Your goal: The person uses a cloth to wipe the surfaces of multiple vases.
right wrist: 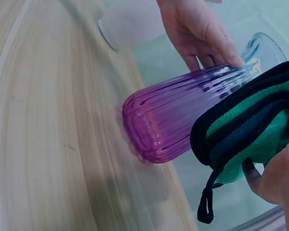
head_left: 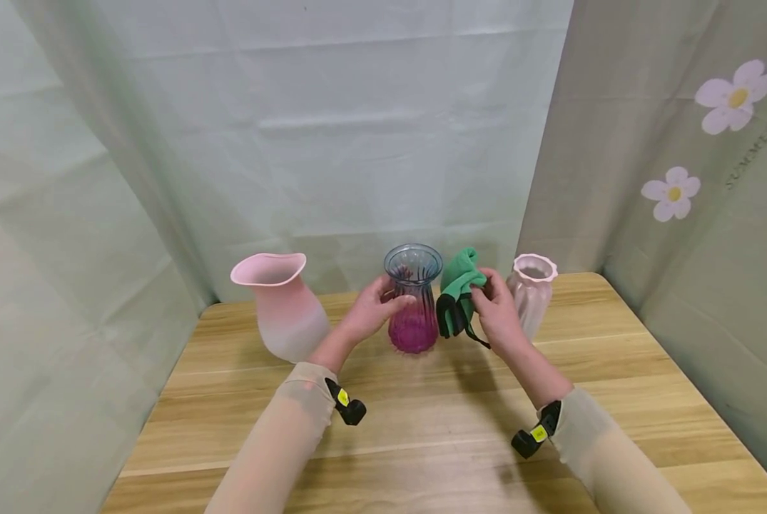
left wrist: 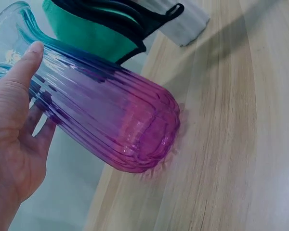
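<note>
A ribbed glass vase [head_left: 414, 330], blue at its flared rim and magenta toward the base, stands on the table in the middle of the head view. My left hand [head_left: 372, 312] holds it below the neck, the thumb [left wrist: 30, 60] across the near side and the other fingers behind. Just to the right, my right hand [head_left: 500, 314] grips a bunched green cloth [head_left: 458, 275] with black edging. From the cloth hangs a black loop [right wrist: 206, 207], clear in the right wrist view. Folds of the cloth are close beside the vase wall.
A pink-and-white vase [head_left: 290, 314] with a wide wavy mouth stands left of my left hand. Behind my right hand is a smaller pale pink vase [head_left: 532, 293], partly hidden. The wooden table [head_left: 409, 442] ends at a light curtain [head_left: 332, 143] behind.
</note>
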`<state>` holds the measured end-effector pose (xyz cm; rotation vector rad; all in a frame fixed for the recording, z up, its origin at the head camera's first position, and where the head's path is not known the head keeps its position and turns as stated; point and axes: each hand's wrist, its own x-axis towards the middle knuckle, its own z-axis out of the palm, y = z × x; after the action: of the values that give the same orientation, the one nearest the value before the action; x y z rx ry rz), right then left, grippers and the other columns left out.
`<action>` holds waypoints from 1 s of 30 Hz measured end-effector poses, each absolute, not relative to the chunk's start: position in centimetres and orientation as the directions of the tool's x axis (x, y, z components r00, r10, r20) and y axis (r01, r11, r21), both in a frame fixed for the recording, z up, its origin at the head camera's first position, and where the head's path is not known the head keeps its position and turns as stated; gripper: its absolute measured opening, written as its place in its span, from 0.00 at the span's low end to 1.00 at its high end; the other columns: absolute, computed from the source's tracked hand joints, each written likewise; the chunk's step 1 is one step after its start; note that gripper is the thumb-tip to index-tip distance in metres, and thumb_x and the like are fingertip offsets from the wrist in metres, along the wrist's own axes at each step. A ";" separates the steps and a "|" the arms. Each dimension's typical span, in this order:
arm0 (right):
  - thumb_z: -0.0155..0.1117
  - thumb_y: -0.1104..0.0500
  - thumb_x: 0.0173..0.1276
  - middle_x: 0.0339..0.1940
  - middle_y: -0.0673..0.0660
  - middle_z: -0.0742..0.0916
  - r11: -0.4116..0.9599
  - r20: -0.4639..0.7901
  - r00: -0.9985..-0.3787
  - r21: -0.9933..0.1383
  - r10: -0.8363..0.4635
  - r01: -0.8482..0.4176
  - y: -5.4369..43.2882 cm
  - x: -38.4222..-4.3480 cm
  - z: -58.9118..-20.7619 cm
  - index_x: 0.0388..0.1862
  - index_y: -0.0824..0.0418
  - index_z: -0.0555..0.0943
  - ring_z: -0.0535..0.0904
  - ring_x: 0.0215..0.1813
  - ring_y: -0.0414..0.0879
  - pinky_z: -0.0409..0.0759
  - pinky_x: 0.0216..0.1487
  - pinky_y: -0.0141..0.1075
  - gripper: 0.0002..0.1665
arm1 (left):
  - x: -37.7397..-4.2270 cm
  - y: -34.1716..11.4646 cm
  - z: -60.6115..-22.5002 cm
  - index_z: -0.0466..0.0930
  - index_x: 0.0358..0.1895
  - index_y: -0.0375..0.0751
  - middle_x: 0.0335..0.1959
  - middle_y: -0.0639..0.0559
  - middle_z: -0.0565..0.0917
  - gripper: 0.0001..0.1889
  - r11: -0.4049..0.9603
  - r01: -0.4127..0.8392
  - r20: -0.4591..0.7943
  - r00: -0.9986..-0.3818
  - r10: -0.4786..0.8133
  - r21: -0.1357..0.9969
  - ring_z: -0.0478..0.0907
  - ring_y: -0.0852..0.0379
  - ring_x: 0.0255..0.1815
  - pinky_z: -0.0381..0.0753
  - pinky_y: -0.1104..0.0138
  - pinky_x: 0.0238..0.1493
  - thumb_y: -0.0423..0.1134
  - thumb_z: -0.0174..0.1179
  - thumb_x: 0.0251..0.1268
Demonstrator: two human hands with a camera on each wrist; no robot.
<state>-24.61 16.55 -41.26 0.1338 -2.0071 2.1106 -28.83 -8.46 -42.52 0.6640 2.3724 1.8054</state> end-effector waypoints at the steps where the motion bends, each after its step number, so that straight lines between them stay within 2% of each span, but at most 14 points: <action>1: 0.51 0.68 0.79 0.57 0.58 0.79 -0.040 0.218 -0.971 -0.974 0.094 -0.222 16.6 -24.6 -41.3 0.63 0.69 0.69 0.75 0.57 0.41 0.78 0.54 0.28 0.17 | -28.8 -8.4 -42.5 0.69 0.73 0.45 0.67 0.48 0.78 0.31 0.213 0.285 0.187 -0.903 0.388 0.934 0.73 0.50 0.70 0.74 0.56 0.68 0.48 0.67 0.70; 4: 0.51 0.68 0.80 0.59 0.59 0.79 -0.040 0.211 -0.974 -0.976 0.080 -0.214 16.8 -24.5 -41.4 0.64 0.69 0.68 0.75 0.58 0.42 0.78 0.56 0.29 0.17 | -28.5 -8.3 -42.4 0.69 0.73 0.47 0.67 0.49 0.77 0.32 0.225 0.271 0.174 -0.910 0.376 0.936 0.72 0.49 0.70 0.73 0.55 0.69 0.50 0.68 0.70; 8: 0.51 0.68 0.80 0.59 0.60 0.79 -0.034 0.207 -0.975 -0.977 0.079 -0.210 16.8 -24.4 -41.6 0.65 0.69 0.68 0.75 0.59 0.43 0.78 0.57 0.29 0.18 | -27.9 -7.7 -42.1 0.64 0.76 0.48 0.72 0.48 0.72 0.38 0.225 0.238 0.156 -0.931 0.330 0.945 0.66 0.46 0.75 0.68 0.50 0.72 0.50 0.70 0.67; 11: 0.51 0.69 0.80 0.60 0.61 0.79 -0.030 0.209 -0.974 -0.977 0.081 -0.212 16.9 -24.5 -41.6 0.66 0.70 0.68 0.75 0.59 0.43 0.78 0.58 0.29 0.19 | -27.3 -6.9 -42.0 0.62 0.76 0.44 0.73 0.43 0.69 0.42 0.261 0.234 0.170 -0.955 0.245 0.937 0.63 0.44 0.76 0.67 0.48 0.72 0.52 0.73 0.63; 15: 0.51 0.70 0.79 0.61 0.62 0.78 -0.035 0.213 -0.973 -0.976 0.084 -0.217 16.9 -24.5 -41.6 0.66 0.70 0.68 0.75 0.60 0.44 0.77 0.59 0.30 0.19 | -26.6 -5.8 -42.0 0.62 0.73 0.38 0.69 0.40 0.69 0.46 0.337 0.233 0.209 -0.972 0.107 0.912 0.66 0.44 0.72 0.69 0.48 0.70 0.57 0.74 0.59; 19: 0.50 0.70 0.79 0.61 0.62 0.78 -0.041 0.213 -0.974 -0.975 0.081 -0.216 16.9 -24.4 -41.6 0.66 0.70 0.68 0.75 0.60 0.44 0.78 0.58 0.30 0.19 | -26.2 -4.9 -42.1 0.63 0.71 0.38 0.64 0.43 0.71 0.46 0.382 0.225 0.237 -0.971 0.017 0.896 0.70 0.46 0.67 0.72 0.51 0.67 0.59 0.75 0.56; 30: 0.50 0.68 0.80 0.61 0.62 0.78 -0.019 0.207 -0.975 -0.978 0.079 -0.209 17.1 -24.4 -41.7 0.66 0.70 0.68 0.74 0.60 0.44 0.76 0.58 0.30 0.19 | -26.0 -3.9 -41.9 0.63 0.68 0.37 0.60 0.44 0.70 0.44 0.412 0.214 0.258 -0.965 -0.053 0.885 0.70 0.47 0.62 0.76 0.54 0.62 0.56 0.76 0.56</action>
<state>-24.40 17.10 -41.67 0.1382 -2.0469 2.1041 -25.98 -3.90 -41.89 0.1653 2.8396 1.8441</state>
